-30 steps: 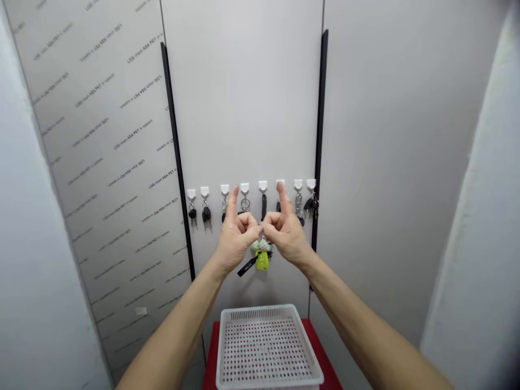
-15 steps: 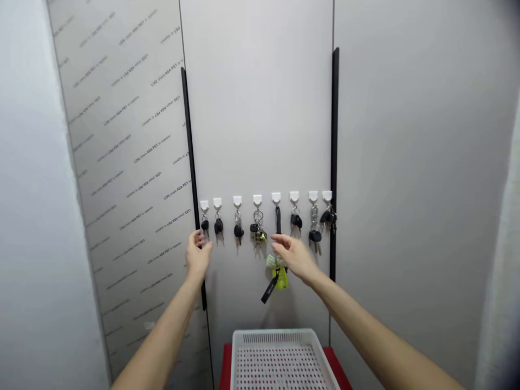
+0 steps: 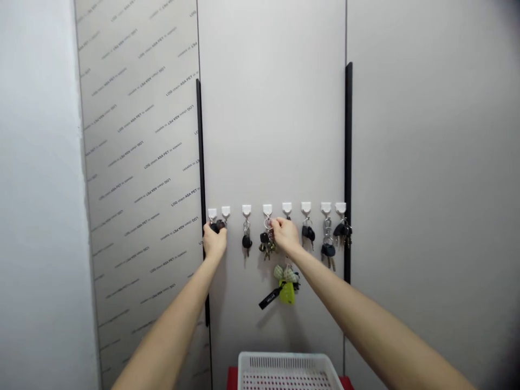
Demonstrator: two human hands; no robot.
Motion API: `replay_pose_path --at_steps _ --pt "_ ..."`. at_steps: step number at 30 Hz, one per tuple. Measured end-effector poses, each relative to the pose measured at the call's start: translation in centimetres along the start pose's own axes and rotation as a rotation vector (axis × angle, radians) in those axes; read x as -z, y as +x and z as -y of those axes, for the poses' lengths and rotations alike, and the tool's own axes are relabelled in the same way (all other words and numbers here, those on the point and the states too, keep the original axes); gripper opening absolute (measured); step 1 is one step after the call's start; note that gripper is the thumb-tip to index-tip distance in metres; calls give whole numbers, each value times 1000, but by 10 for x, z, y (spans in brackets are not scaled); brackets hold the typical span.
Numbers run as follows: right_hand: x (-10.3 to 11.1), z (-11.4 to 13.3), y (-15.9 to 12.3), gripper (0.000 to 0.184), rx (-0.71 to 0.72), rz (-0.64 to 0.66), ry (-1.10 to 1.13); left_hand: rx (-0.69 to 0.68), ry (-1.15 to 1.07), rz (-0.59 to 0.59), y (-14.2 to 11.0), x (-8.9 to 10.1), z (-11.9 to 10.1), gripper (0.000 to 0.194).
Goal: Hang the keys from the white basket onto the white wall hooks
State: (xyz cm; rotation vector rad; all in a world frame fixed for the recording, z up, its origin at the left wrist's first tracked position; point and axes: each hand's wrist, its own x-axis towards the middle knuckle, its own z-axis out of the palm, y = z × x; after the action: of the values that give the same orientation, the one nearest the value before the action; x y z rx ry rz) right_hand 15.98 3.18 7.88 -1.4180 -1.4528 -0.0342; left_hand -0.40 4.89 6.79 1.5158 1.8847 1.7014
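My left hand is closed around black-headed keys below the two leftmost white hooks; its fingers hide most of them. At the fourth hook, my right hand pinches the metal ring of a bunch of keys, which still hangs there. Behind that hand drops a dark strap from the fifth hook, mostly covered. Lower down, this strap's bundle shows a lime-green tag, a checked bow and a black label.
More keys hang on the third hook, with further bunches to the right. Long black handles run down both sides of the pale door panel. Below stands a white perforated basket on something red.
My left hand has risen and closed on keys at the left hooks. My right hand has gone from beside the fourth bunch to pinching its ring. The view has shifted slightly.
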Motion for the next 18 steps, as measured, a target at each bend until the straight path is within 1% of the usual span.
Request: replay_pose_path --at_steps 3,6,7,9,11,12,13,14,15,17,18 --pt "10 15 18 30 35 -51 -107 -82 -26 -11 20 17 -5 34" --pt "16 25 34 25 28 -98 -191 -177 75 19 34 36 -12 34" --pt "17 26 37 23 21 -74 -201 -215 136 39 38 42 -14 34" --pt "19 24 39 21 -4 44 -177 -311 294 123 43 53 -19 33" --pt "19 19 37 21 -54 188 -108 -427 468 273 48 62 -25 30" --pt "19 17 37 21 -79 235 -70 -471 543 350 51 65 -29 29" --pt "19 16 36 22 -95 254 -39 -504 602 407 54 68 -32 29" --pt "18 16 37 22 -97 249 -18 -527 643 433 57 69 -37 29" --pt "18 18 39 22 -84 232 -5 -542 672 429 60 70 -41 31" --pt "17 25 42 22 -30 191 -1 -568 725 393 64 70 -48 32" --pt "18 30 43 22 6 196 -10 -578 750 380 65 69 -51 32"
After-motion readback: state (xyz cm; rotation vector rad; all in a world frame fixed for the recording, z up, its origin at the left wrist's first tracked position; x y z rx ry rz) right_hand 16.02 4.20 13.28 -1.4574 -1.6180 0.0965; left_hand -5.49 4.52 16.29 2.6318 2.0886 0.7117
